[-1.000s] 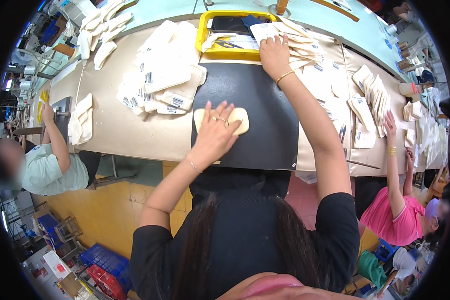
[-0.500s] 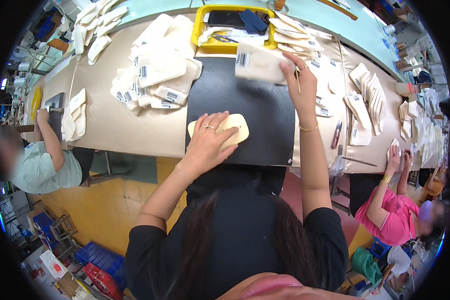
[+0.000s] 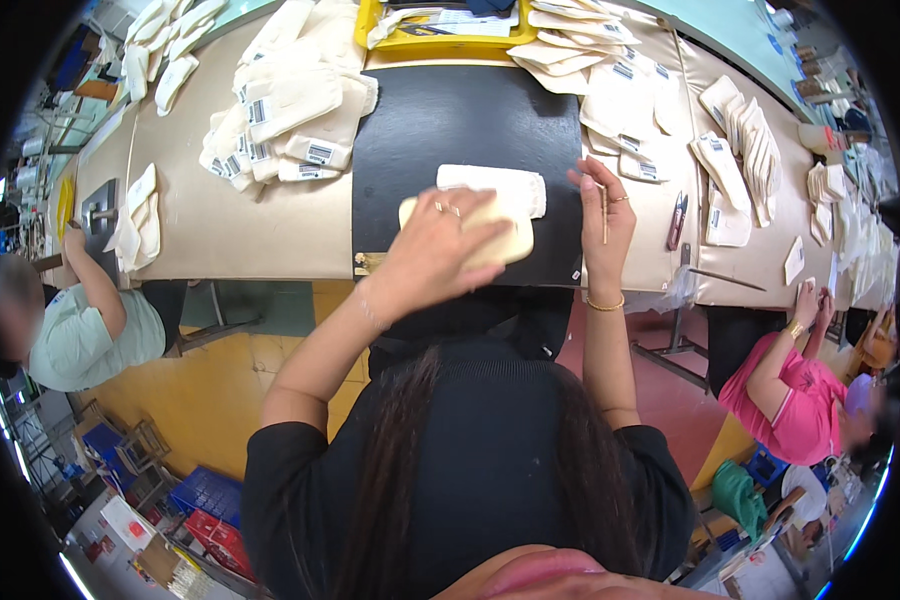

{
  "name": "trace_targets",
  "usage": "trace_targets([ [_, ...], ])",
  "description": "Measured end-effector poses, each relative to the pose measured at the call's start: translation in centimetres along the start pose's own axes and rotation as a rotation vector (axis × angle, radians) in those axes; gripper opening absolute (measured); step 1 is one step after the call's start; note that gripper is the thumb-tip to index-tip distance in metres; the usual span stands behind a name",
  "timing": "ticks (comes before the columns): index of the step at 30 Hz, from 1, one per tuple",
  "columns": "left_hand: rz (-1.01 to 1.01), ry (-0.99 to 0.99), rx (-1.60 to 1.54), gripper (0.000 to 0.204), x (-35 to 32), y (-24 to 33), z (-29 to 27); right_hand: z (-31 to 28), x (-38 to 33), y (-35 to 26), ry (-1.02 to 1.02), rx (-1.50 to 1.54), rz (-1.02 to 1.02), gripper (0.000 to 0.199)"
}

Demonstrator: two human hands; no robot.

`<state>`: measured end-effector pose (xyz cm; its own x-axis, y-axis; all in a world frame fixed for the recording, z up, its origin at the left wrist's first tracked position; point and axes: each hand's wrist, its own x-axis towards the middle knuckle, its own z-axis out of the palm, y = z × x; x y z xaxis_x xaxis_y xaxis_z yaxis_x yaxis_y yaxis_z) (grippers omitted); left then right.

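Note:
My left hand [image 3: 438, 243] is closed over a pale yellow rounded block [image 3: 516, 241], fingers spread across its top and thumb along its near side. The block overlaps the near edge of a flat, cream-white cloth piece [image 3: 488, 178] lying on the black mat [image 3: 410, 120]. How far the block and cloth touch is hidden. Just right of the cloth, by the mat's right edge, my right hand [image 3: 610, 215] is raised with a thin, light wooden-looking stick [image 3: 605, 225] held along its fingers. Its fingertips are free of the cloth.
Heaped cream cloth pieces with printed labels [image 3: 295, 110] lie left of the mat, another pile [image 3: 625, 105] right. Beyond stands a yellow tray [image 3: 440, 44]. Red-handled thread snips [image 3: 677, 222] lie at right. Co-workers sit at left [image 3: 95, 330] and right [image 3: 785, 400].
My right hand has let go of the white cloth piece, which now lies on the mat. My left hand has moved the yellow block right, against the cloth. The whole view has shifted slightly.

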<state>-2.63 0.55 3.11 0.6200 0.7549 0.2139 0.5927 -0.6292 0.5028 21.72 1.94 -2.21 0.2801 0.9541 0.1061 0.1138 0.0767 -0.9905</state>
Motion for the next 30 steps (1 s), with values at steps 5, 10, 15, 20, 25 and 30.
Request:
trace_targets([
  [5,0.081,0.012,0.155,0.052,3.2,-3.2,3.1,0.9,-2.3,0.3,-0.090,-0.066,-0.079,0.022],
  [10,0.048,-0.074,0.147,0.052,3.2,-3.5,4.1,1.0,-3.3,0.8,-0.024,-0.395,-0.250,0.018],
  [15,0.000,-0.095,0.160,0.053,2.5,-2.6,4.4,0.9,-3.8,0.7,-0.085,-0.215,-0.094,0.019],
  [20,0.008,-0.047,0.165,0.054,2.5,-2.5,5.0,0.4,-3.7,0.5,-0.083,-0.471,-0.329,0.020],
  [25,0.004,-0.043,0.172,0.055,2.6,-2.4,5.2,0.0,-3.6,0.6,-0.121,-0.365,-0.286,0.019],
  [30,0.048,0.006,0.195,0.055,2.9,-2.3,5.6,0.1,-3.7,1.1,-0.100,-0.348,-0.231,0.018],
])
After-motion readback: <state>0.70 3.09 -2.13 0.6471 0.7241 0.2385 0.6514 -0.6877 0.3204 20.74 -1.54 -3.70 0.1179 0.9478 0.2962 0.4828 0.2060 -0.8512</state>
